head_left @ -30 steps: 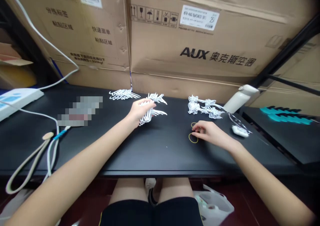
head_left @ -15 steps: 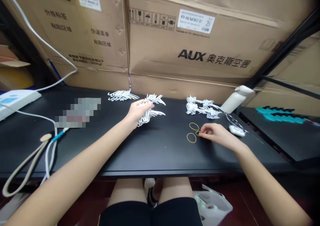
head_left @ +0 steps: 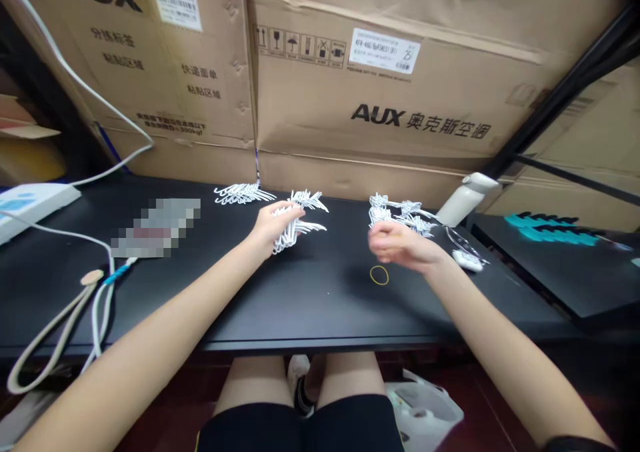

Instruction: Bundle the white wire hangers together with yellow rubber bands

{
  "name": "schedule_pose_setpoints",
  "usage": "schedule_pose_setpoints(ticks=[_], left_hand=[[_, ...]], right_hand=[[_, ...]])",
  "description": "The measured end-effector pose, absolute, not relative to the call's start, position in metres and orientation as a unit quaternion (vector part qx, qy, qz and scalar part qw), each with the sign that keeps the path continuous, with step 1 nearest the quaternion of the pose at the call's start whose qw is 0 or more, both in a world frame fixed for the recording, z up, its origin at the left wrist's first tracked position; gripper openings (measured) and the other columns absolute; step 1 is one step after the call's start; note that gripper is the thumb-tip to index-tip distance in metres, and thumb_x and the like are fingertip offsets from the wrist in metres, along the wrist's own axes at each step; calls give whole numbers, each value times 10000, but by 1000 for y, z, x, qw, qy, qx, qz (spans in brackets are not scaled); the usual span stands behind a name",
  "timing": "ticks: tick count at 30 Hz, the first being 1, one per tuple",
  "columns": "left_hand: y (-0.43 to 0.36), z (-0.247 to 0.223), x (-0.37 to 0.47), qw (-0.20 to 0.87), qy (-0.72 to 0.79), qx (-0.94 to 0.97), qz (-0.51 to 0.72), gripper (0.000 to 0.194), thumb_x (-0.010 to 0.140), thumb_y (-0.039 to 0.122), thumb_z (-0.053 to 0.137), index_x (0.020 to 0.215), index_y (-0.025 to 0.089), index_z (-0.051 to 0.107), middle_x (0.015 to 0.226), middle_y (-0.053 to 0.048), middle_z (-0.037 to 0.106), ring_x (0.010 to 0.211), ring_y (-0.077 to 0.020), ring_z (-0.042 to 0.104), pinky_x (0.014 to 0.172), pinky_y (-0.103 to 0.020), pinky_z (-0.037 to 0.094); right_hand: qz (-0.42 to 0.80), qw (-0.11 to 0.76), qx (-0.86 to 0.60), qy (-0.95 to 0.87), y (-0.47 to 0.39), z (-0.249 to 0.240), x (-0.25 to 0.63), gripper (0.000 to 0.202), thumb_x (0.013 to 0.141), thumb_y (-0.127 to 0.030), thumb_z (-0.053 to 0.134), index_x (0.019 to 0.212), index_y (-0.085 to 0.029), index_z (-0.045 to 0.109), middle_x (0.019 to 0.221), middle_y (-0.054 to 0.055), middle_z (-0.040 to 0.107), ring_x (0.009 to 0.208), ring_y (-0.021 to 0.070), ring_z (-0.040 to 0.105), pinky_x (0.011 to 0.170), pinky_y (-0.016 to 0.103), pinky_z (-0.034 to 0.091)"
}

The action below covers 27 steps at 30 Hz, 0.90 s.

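Observation:
My left hand [head_left: 273,229] is closed around a bundle of white wire hooks [head_left: 286,237], their straight ends pointing right. Just behind that bundle lies another group of white hooks [head_left: 309,200], with a further pile of hooks [head_left: 243,193] to the left. My right hand [head_left: 393,244] is raised over the table with its fingers pinched together; the yellow rubber band they picked up is hidden by the fingers. One yellow rubber band [head_left: 379,275] lies flat below this hand. Behind my right hand are bunched white hooks [head_left: 407,222], partly covered by it.
Large cardboard boxes [head_left: 370,119] stand along the back of the black table [head_left: 300,305]. To the right are a white bottle [head_left: 463,199] and a small white case [head_left: 467,261]. A power strip [head_left: 35,205], a blurred-out object [head_left: 160,229] and cables [head_left: 103,305] occupy the left.
My right hand has lifted from the table and moved left, taking a small rubber band with it. Another band that lay behind is out of sight. My left hand holds its place.

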<state>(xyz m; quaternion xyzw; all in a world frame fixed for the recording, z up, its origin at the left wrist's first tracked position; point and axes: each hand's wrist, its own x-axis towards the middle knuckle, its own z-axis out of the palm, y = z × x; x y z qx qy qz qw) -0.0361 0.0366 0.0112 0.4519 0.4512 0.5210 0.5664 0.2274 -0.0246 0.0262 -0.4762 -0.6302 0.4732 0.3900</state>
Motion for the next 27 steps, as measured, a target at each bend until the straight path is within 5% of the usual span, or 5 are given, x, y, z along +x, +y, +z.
schedule_pose_setpoints(ticks=[4,8,13,19,27], left_hand=[[38,13,-37,564,454,437,534,347,497,251,806,787,141,650,672,-27,653,528,-152,613,545,-316,547],[37,14,-37,569,448,428,541,359,493,240,807,798,144,645,666,-25,659,527,-160,620,529,-310,543],[36,13,-36,568,447,431,540,332,497,238,803,772,136,648,647,-23,654,505,-153,610,506,-291,530],[30,14,-30,568,450,446,526,290,514,227,790,748,134,646,592,-5,620,509,-147,602,478,-257,507],[29,10,-29,570,457,451,514,298,530,239,782,782,138,660,650,-25,643,553,-155,616,524,-278,528]], right_hand=[[347,436,-535,-635,18,25,210,177,614,-301,751,681,-191,629,656,30,656,609,148,599,527,263,489],[382,417,-518,-641,44,15,197,216,582,-304,775,688,-163,650,663,31,668,627,150,622,553,257,505],[527,508,-472,-491,46,-6,183,224,573,-250,793,692,-167,622,683,15,676,717,135,667,637,219,526],[614,516,-455,-386,30,-11,178,176,627,-163,751,749,-184,627,680,-16,676,658,101,665,509,152,480],[610,539,-398,-423,17,0,171,209,651,-136,715,808,-207,596,1181,13,646,652,56,637,505,144,480]])
